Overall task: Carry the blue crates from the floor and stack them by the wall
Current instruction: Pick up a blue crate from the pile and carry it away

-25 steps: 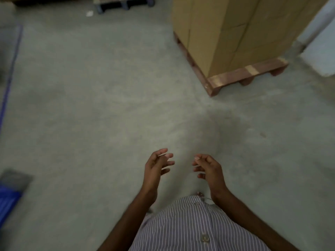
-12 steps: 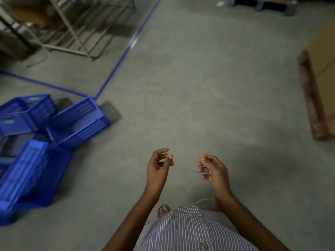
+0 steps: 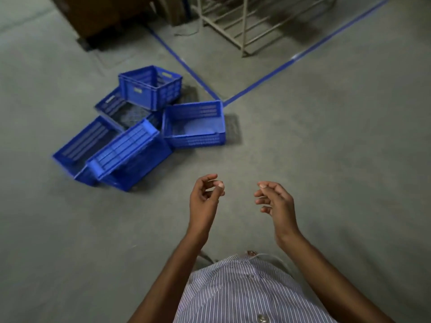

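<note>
Floor [image 3: 326, 159]: grey concrete, bare in front of the person; it carries everything here.
Crate heap: five blue crates huddle on the floor in the upper-left part of the view, well apart from both hands.
Tipped crate, far left [image 3: 86, 141]: lies slanted on the floor, its slotted wall up, touching the crate beside it.
Tipped crate, front [image 3: 130, 157]: leans on its side, the nearest of the heap to the person.
Flat crate [image 3: 126, 110]: sits low behind the two tipped ones, mesh bottom showing, partly under the upright crate.
Upright crate [image 3: 149, 87]: stands at the back of the heap, open top up, a handle slot in its near wall.
Right-hand crate [image 3: 194, 123]: rests open side up at the heap's right edge, just beside the corner of the tape lines.
Blue floor tape [image 3: 279, 71]: two lines meet in a corner behind the right-hand crate.
Metal rack [image 3: 245, 24]: pale frame standing on the floor at the top, inside the taped area.
Left hand [image 3: 205, 199]: raised over the floor, fingers curled loosely inward, empty.
Right hand [image 3: 276, 201]: level with the left, fingers half curled, spread from the thumb, empty.
Striped shirt [image 3: 245, 292]: at the bottom edge, between the forearms.
</note>
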### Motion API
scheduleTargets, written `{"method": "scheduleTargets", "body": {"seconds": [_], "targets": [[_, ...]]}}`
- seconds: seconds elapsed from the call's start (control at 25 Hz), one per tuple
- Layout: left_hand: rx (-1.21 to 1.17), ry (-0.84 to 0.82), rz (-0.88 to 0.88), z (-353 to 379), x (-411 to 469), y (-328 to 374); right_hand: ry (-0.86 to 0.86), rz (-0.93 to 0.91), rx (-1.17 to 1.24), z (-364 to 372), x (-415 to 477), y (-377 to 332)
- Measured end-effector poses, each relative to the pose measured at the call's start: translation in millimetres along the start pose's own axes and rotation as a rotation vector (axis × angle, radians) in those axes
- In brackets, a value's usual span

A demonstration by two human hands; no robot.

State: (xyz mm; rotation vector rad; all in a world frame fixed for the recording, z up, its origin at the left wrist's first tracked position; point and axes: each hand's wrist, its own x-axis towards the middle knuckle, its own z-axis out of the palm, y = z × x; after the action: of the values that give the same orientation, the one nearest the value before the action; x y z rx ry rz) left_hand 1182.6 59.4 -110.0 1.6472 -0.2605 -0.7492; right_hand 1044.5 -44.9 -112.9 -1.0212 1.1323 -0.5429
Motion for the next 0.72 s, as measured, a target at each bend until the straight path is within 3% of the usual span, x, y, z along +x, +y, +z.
{"method": "scheduleTargets", "body": {"seconds": [0.2,0.44,0.72], "targets": [[-0.021,0.13,-0.023,-67.0,95.2,23.2,-0.093,0.0,-0.042,110.7,77.4,-25.8],[0.042,0.092,-0.023,-153.2,258.2,48.5,-0.058,0.01,-0.053,253.3,180.7,-44.2],[0.012,0.29,-0.091,-236.3,397.5,41.0,-0.286,0.074,-0.248,402.9,286.6,-48.4]]}}
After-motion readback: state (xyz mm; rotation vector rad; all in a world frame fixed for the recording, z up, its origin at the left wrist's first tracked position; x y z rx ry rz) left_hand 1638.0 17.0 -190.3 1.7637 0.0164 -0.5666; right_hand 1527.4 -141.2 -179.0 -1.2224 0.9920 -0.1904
